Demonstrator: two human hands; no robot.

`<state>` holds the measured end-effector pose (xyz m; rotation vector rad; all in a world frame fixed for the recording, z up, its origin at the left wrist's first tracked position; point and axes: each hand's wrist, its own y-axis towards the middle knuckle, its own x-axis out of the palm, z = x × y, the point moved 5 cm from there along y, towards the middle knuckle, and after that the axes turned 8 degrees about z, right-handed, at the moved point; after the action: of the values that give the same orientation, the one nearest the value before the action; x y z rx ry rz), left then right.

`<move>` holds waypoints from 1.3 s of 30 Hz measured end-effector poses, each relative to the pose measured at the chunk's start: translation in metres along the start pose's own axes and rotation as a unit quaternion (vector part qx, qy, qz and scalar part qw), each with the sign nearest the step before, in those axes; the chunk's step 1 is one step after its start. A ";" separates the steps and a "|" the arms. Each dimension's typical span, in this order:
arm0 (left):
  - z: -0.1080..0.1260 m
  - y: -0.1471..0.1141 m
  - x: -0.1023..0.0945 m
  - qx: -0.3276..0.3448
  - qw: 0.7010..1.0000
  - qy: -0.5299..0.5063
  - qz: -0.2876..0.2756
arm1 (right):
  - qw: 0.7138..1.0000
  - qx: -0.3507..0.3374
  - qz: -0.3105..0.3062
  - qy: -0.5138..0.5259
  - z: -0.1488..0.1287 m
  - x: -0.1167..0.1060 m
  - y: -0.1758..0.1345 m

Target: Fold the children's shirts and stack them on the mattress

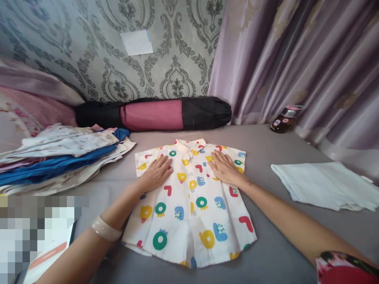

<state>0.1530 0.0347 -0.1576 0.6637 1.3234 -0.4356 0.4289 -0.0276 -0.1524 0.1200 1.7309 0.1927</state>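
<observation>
A white short-sleeved button shirt [192, 205] printed with colourful letters lies spread out, front side up, its collar pointing away from me. My left hand [158, 171] rests flat on the upper left of the shirt, fingers stretched out. On the upper right of the shirt, my right hand [223, 167] also lies flat with its fingers extended. Neither hand grips the cloth. Some creases run down the lower part of the shirt near the hem.
A stack of folded clothes [59, 157] sits at the left. Folded pale cloth [322, 183] lies at the right on the grey sheet [254, 142]. Behind are a black and pink rolled bag [152, 114] and a dark bottle [282, 120] by the purple curtain [251, 59].
</observation>
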 end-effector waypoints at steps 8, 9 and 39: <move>-0.002 -0.004 0.000 0.006 0.998 0.028 0.047 | 0.999 -0.002 0.034 -0.012 0.000 -0.001 -0.003; 0.001 -0.004 -0.003 0.006 0.998 0.032 0.050 | 0.999 -0.002 0.032 -0.006 -0.001 -0.001 -0.003; 0.035 -0.163 -0.059 -0.366 0.930 0.011 0.002 | 0.978 0.138 0.108 -0.113 -0.024 -0.059 -0.176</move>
<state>0.0621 -0.1142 -0.1283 0.0434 1.3786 0.0890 0.4200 -0.2124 -0.1264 0.5168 1.5085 0.0915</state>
